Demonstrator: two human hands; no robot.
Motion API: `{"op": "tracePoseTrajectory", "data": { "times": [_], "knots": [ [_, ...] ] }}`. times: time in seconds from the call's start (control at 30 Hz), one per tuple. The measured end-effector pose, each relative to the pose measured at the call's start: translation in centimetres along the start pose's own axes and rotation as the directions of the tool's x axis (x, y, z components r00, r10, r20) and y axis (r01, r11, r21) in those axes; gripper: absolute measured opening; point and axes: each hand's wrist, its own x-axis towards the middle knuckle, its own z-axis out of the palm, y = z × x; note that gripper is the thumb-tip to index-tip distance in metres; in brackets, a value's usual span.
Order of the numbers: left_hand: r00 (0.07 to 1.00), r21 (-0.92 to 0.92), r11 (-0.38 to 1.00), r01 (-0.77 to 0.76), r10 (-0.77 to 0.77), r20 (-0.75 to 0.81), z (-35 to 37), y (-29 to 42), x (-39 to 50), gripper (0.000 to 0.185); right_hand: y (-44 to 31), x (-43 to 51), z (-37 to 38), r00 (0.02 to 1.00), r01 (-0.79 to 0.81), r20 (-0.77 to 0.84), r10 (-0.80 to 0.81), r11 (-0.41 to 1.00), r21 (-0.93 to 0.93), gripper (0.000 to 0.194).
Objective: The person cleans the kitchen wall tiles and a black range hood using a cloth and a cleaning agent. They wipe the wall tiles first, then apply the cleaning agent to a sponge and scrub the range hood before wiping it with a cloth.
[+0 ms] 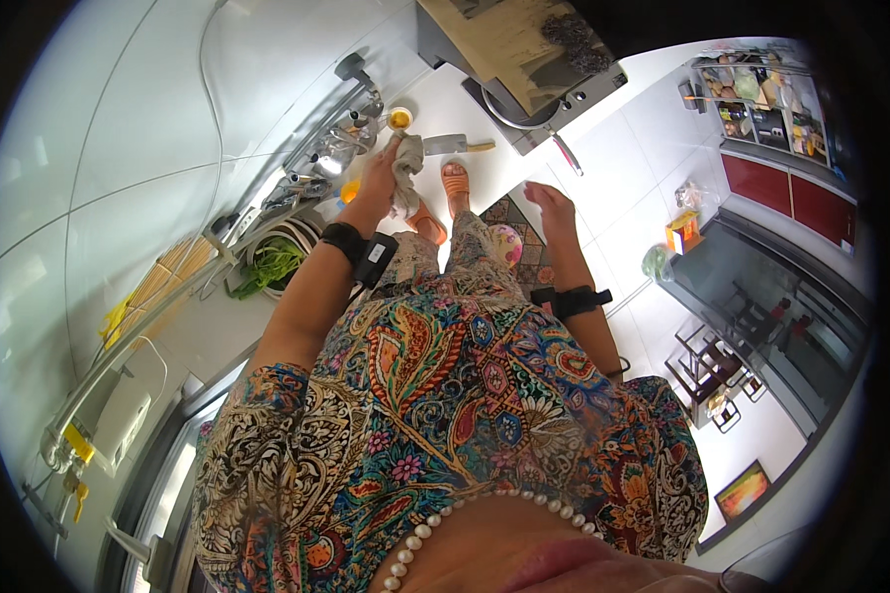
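My left hand [378, 178] grips a crumpled grey cloth [408, 164] at the edge of the white counter [434, 100]. Just right of the cloth lies a cleaver [443, 144], its light wooden handle pointing right. Beyond my fingertips stands a small bowl [400, 118] with something yellow in it. My right hand [552, 209] is held out over the floor, apart from the counter, with nothing in it. A black strap circles each wrist or forearm, the left one carrying a small box [376, 259].
A cooktop [523, 137] holds a pan with a red-trimmed handle [566, 153], partly under a brownish panel [500, 44]. Leafy greens [276, 261] fill a basket at left. Utensils hang along a wall rail [297, 141]. A patterned mat [519, 222] lies near my sandalled feet.
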Motion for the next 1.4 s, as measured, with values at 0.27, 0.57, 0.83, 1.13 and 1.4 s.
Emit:
{"op": "tracePoseTrajectory", "data": {
  "times": [0.27,0.57,0.83,1.13,1.4],
  "knots": [
    [0.982,-0.075,0.996,0.047,-0.032,0.188,2.1,5.0,-0.1,0.029,7.2,2.8,-2.4,0.998,-0.049,-0.026,0.050,0.998,0.051,0.033],
    [0.946,0.202,0.925,-0.323,0.313,0.079,12.3,15.5,6.7,0.042,9.7,2.6,2.2,0.978,-0.206,0.064,0.198,0.965,0.164,0.030],
    [0.693,0.922,-0.030,-0.385,0.650,0.311,12.0,16.0,10.3,0.086,24.3,0.3,2.4,0.890,-0.379,-0.018,0.456,0.761,0.527,0.027],
    [0.505,0.902,-0.184,-0.390,0.777,0.376,9.3,16.0,2.3,0.073,42.2,0.0,2.5,0.942,-0.255,-0.274,0.192,0.943,-0.216,0.019],
    [0.311,0.775,-0.507,-0.376,0.719,0.622,13.1,19.5,-0.3,0.074,26.9,0.7,1.0,0.965,-0.247,-0.177,0.193,0.897,-0.367,0.019]
  ]
}}
